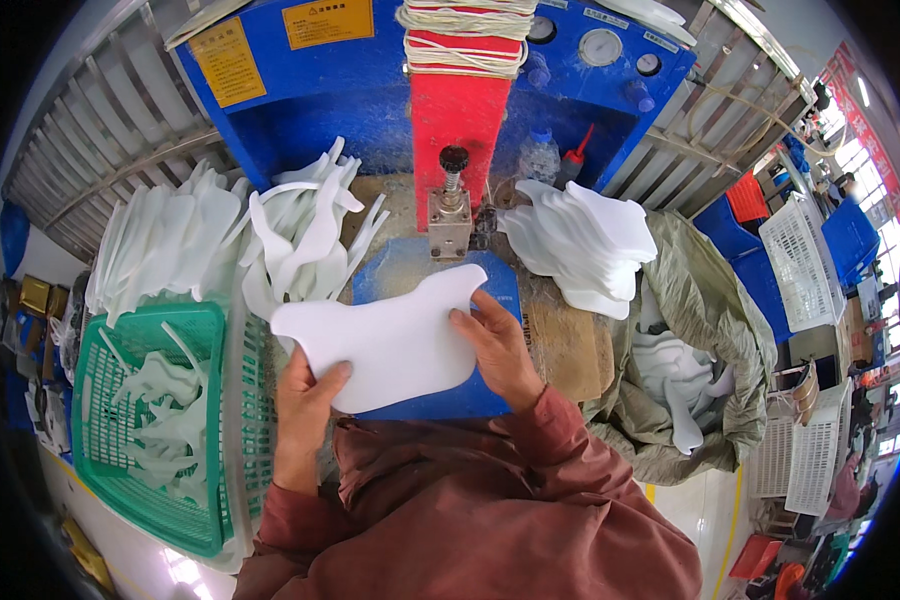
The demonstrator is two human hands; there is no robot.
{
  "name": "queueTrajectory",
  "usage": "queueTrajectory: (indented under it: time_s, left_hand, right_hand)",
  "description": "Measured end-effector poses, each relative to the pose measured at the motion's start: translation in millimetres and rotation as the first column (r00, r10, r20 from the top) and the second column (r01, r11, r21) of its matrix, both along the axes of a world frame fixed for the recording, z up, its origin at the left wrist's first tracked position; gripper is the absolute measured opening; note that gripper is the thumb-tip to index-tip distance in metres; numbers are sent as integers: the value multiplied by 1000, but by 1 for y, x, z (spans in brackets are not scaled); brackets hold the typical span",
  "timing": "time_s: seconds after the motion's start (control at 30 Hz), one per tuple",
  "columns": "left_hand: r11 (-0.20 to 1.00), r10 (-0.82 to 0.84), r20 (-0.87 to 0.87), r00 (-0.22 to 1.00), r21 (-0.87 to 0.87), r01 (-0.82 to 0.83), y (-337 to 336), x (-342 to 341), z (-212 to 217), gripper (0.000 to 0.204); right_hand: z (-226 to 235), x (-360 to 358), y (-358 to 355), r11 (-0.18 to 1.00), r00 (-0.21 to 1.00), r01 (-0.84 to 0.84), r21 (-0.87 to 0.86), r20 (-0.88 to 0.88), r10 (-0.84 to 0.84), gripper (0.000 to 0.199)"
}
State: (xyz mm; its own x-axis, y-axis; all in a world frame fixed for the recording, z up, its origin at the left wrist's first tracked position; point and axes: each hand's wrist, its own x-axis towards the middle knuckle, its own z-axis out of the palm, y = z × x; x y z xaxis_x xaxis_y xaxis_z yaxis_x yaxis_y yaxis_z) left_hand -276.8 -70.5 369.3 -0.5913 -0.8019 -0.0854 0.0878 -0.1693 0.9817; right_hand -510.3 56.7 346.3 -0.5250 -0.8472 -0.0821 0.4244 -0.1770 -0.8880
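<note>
White, smooth, wavy-edged, plastic-looking panel (pixel 380 340): held over the flat blue plate (pixel 380 270).
Left hand (pixel 308 395): my fingers pinch its left edge.
Right hand (pixel 502 352): pinching the right edge.
Handling: seemingly light, stiffish, slick; I'd grip opposite edges.

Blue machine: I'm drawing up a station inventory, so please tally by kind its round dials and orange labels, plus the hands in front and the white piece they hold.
Round dials: 3
Orange labels: 2
Hands: 2
White piece held: 1
Total: 8
</note>
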Motion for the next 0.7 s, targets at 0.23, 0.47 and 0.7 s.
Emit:
queueTrajectory:
  time_s: [0.23, 0.47, 0.7]
  left_hand:
    - [997, 69, 2, 998, 17, -70, -14, 17, 11, 54]
    - [996, 68, -1, 998, 54, -68, -16, 6, 13, 56]
    - [991, 16, -57, 998, 136, -8, -17, -21, 22, 52]
  right_hand:
    - [12, 13, -17, 998, 997, -63, 19, -35, 64, 29]
    - [8, 3, -17, 999, 992, -17, 38, -127, 22, 28]
    - [5, -18, -12, 998, 999, 19, -64, -46, -22, 36]
